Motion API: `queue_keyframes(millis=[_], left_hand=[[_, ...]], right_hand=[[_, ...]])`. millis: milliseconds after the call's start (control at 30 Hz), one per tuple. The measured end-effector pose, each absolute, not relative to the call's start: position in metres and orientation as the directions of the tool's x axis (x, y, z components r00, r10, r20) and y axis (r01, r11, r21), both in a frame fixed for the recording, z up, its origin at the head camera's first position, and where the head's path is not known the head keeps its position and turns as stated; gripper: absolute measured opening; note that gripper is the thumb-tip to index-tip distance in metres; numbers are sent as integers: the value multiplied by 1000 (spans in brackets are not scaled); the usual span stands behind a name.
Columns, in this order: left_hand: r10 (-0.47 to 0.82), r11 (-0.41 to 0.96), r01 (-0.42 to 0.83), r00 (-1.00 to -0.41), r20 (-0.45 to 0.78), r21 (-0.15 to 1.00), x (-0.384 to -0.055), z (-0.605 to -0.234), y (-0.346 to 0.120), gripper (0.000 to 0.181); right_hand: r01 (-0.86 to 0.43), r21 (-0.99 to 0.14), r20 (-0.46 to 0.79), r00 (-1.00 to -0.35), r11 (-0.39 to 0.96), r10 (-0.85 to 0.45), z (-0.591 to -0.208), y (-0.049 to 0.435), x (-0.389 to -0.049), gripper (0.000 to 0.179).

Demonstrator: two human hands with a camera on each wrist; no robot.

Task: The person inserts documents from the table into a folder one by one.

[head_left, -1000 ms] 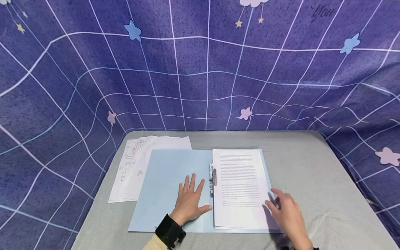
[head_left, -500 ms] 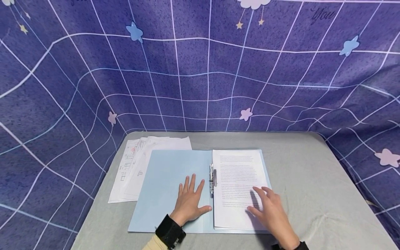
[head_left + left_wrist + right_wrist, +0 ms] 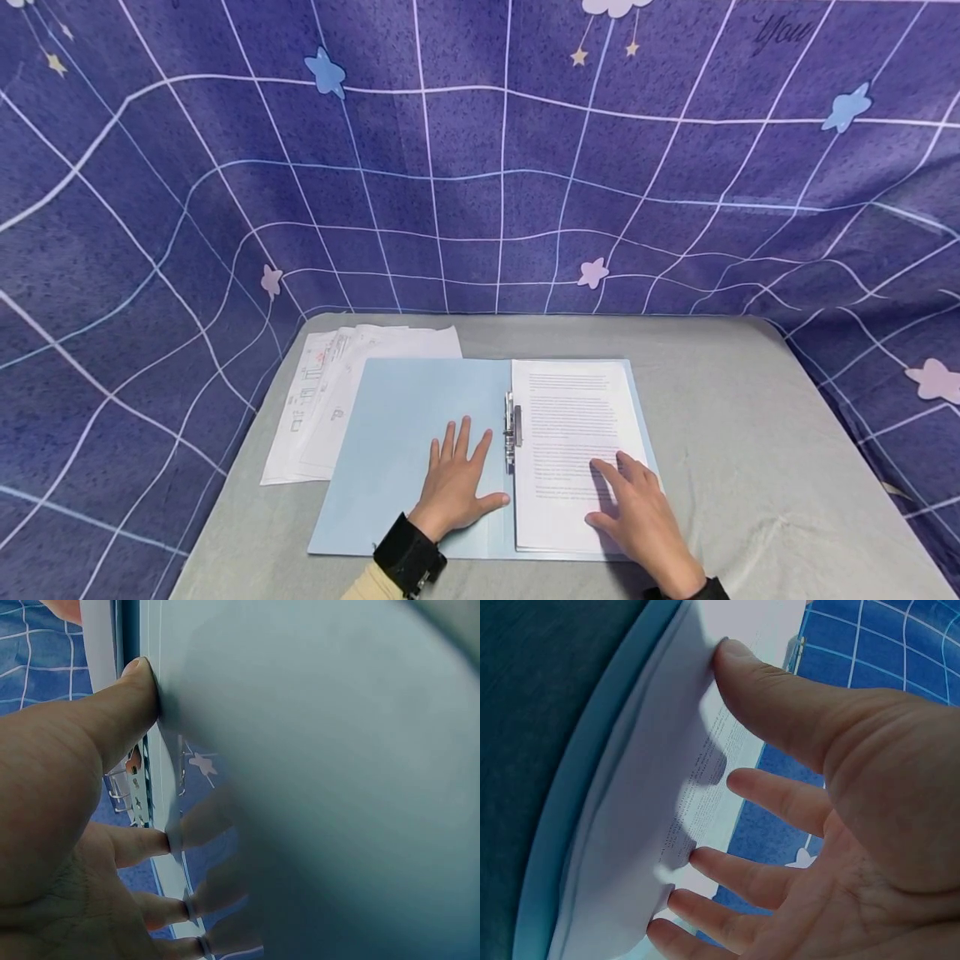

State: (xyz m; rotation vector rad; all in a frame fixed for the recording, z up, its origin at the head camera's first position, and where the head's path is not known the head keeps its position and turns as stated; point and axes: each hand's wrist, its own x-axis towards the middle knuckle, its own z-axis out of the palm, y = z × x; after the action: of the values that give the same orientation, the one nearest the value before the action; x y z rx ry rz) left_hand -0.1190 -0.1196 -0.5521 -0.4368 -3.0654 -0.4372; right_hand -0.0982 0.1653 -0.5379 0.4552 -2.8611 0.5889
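Note:
A light blue folder (image 3: 405, 408) lies opened flat on the grey cloth. Its right side carries a stack of printed sheets (image 3: 555, 517), held along the left edge by a metal clip (image 3: 511, 433) near the spine. My left hand (image 3: 453, 492) rests on the bare left cover, fingers spread; in the left wrist view the thumb (image 3: 127, 712) and fingertips touch the glossy cover. Over the lower right of the sheets is my right hand (image 3: 637, 512), fingers loosely spread. The right wrist view shows several of its fingertips on the top page (image 3: 652, 802), with nothing gripped.
Loose drawing sheets (image 3: 315, 400) lie at the left, partly under the folder. A grey cloth (image 3: 750, 450) covers the table. Behind it hangs a purple-blue curtain (image 3: 465, 200) with a grid and star pattern.
My right hand has moved left from the folder's right edge onto the printed sheets, and its fingers have come down on the page. The left hand stays in place.

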Motion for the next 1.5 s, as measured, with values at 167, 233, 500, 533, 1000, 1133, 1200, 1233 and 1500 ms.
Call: queue_keyframes(millis=[167, 233, 500, 533, 1000, 1133, 1200, 1233, 1500], left_hand=[[273, 920, 278, -960, 55, 276, -119, -552, -119, 95], [275, 918, 280, -960, 59, 281, -119, -550, -119, 95], [273, 926, 274, -961, 43, 259, -120, -548, -118, 95], [273, 926, 276, -961, 45, 260, -120, -548, -118, 95], [275, 923, 273, -961, 32, 273, -120, -547, -117, 95], [277, 915, 270, -961, 20, 302, -120, -544, -119, 93], [276, 905, 265, -961, 15, 332, -121, -542, -122, 90], [269, 901, 258, -963, 16, 348, -121, -541, -123, 88], [121, 828, 192, -979, 167, 527, -137, -525, -147, 46]], right_hand=[[-352, -345, 261, -926, 870, -271, -539, 167, -98, 69], [-361, -338, 270, -922, 869, -278, -539, 167, -98, 68], [-383, -280, 278, -910, 880, -308, -539, 168, -98, 66], [-382, -279, 276, -911, 881, -308, -539, 168, -98, 66], [-357, -264, 238, -925, 896, -298, -536, 169, -97, 65], [-360, -264, 241, -923, 895, -300, -536, 169, -97, 65], [-362, -264, 244, -922, 894, -301, -536, 169, -97, 65], [-362, -262, 245, -921, 894, -301, -537, 170, -97, 65], [-352, -253, 243, -925, 901, -293, -538, 170, -97, 66]])
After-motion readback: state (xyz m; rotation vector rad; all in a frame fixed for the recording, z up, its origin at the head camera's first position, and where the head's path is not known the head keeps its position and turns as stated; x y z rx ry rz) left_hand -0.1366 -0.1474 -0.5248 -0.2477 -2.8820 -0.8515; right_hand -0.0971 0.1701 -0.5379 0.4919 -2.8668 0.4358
